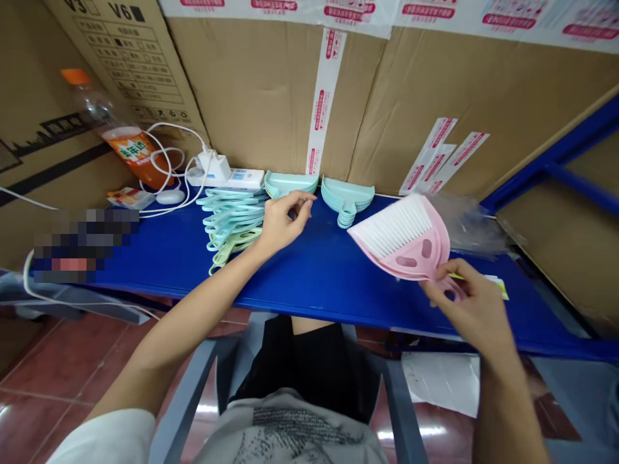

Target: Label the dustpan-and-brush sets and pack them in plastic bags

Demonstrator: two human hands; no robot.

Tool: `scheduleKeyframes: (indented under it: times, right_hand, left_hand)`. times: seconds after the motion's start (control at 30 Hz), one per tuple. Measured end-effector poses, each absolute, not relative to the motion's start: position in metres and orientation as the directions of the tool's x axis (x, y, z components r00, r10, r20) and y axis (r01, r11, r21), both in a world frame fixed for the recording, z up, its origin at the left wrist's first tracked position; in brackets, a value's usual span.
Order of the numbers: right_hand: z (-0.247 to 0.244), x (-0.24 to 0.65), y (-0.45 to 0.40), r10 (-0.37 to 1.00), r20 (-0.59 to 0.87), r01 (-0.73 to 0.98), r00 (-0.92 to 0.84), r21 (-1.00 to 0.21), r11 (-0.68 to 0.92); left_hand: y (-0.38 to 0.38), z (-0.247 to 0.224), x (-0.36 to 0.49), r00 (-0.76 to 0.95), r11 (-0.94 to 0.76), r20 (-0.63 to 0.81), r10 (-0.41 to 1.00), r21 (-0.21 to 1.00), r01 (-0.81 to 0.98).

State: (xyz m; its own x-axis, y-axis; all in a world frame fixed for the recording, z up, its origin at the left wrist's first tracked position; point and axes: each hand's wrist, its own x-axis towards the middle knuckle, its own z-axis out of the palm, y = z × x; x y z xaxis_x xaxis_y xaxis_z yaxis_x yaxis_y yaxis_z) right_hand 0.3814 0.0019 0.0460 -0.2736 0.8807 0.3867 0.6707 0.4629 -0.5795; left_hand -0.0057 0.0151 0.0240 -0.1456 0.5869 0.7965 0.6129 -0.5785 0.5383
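My right hand [471, 299] grips the handle of a pink dustpan-and-brush set [420, 248], held up over the right side of the table. Its brush has white bristles and lies nested against the pan. My left hand [287, 219] hovers left of the middle, thumb and fingertips pinched together; anything between them is too small to make out. Just behind that hand is a stack of light-blue dustpans [290, 182], partly hidden by it. A second stack of light-blue dustpans [348, 193] sits to its right. Left of my hand lies a pile of light-blue and green brushes [232, 216].
A blue table [309, 283] spans the view, with cardboard behind it. At the back left stand an orange drink bottle [135, 151], a power strip [246, 178] and white cables. Crumpled clear plastic [469, 222] lies at the right. A grey chair arm [186, 399] is below.
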Motion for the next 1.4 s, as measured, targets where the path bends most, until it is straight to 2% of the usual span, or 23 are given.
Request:
scheduleKeyframes:
  times: [0.07,0.2,0.33,0.47,0.57,0.63,0.73,0.83,0.93,1.0,1.13,1.3,1.4]
  right_hand:
    - [0.030,0.365,-0.015,0.870,0.453,0.836,-0.193,-0.389,0.388]
    - [0.022,0.323,-0.030,0.920,0.346,0.974,-0.185,-0.061,0.219]
    - [0.027,0.305,-0.034,0.887,0.372,0.962,-0.273,0.106,0.251]
    - [0.028,0.309,-0.050,0.840,0.383,0.923,-0.384,0.196,0.333]
    - [0.028,0.317,-0.073,0.773,0.482,0.911,-0.413,0.195,0.364]
    - [0.028,0.320,-0.087,0.683,0.586,0.887,-0.436,0.149,0.437]
    - [0.026,0.315,-0.095,0.539,0.688,0.793,-0.485,0.087,0.603]
    - [0.020,0.300,-0.088,0.461,0.718,0.698,-0.522,0.048,0.715]
    - [0.011,0.285,-0.075,0.444,0.720,0.641,-0.534,0.001,0.768]
    - [0.003,0.280,-0.068,0.427,0.726,0.610,-0.538,-0.013,0.792]
    - [-0.008,0.281,-0.058,0.406,0.719,0.572,-0.564,-0.015,0.820]
    - [-0.004,0.286,-0.058,0.370,0.722,0.531,-0.585,-0.003,0.847]
    - [0.007,0.289,-0.064,0.329,0.742,0.489,-0.583,-0.002,0.872]
  left_hand:
    - [0.012,0.023,-0.005,-0.092,-0.570,0.821,0.563,0.467,0.677]
    - [0.006,0.018,-0.004,0.045,-0.515,0.780,0.624,0.367,0.775]
    - [0.008,0.012,-0.007,0.086,-0.456,0.754,0.651,0.298,0.839]
    - [-0.007,0.016,-0.009,0.097,-0.426,0.774,0.626,0.235,0.874]
    - [-0.047,0.028,-0.021,0.101,-0.352,0.798,0.594,0.145,0.924]
    - [-0.077,0.040,-0.042,0.009,-0.216,0.829,0.559,0.135,0.967]
    - [-0.102,0.057,-0.090,-0.242,0.061,0.813,0.529,0.248,0.967]
    - [-0.096,0.068,-0.132,-0.380,0.207,0.679,0.629,0.324,0.923]
    - [-0.081,0.072,-0.148,-0.411,0.257,0.491,0.768,0.351,0.900]
    - [-0.076,0.075,-0.146,-0.434,0.300,0.428,0.793,0.345,0.889]
    - [-0.079,0.082,-0.134,-0.479,0.360,0.450,0.754,0.327,0.874]
    - [-0.081,0.090,-0.137,-0.419,0.282,0.395,0.817,0.360,0.889]
    - [-0.076,0.090,-0.141,-0.414,0.290,0.351,0.840,0.353,0.889]
